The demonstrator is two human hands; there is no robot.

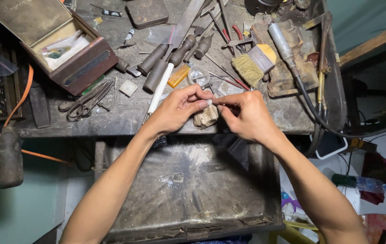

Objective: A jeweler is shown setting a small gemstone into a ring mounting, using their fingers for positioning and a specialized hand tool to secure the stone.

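My left hand (179,108) and my right hand (246,116) meet over the front edge of a worn workbench (120,115). Both pinch one tiny silvery metal piece (209,102) between thumb and fingertips. Just below the fingers a pale wooden bench peg (205,118) sticks out from the bench edge. A dark metal catch tray (188,190) is pulled out under my forearms.
Several wooden-handled files (161,61), a white-handled tool (160,88), a paintbrush (256,63), red-handled pliers (234,38) and shears (86,100) litter the bench. An open wooden box (64,47) sits at the left. A rotary handpiece with black cable (285,49) lies at the right.
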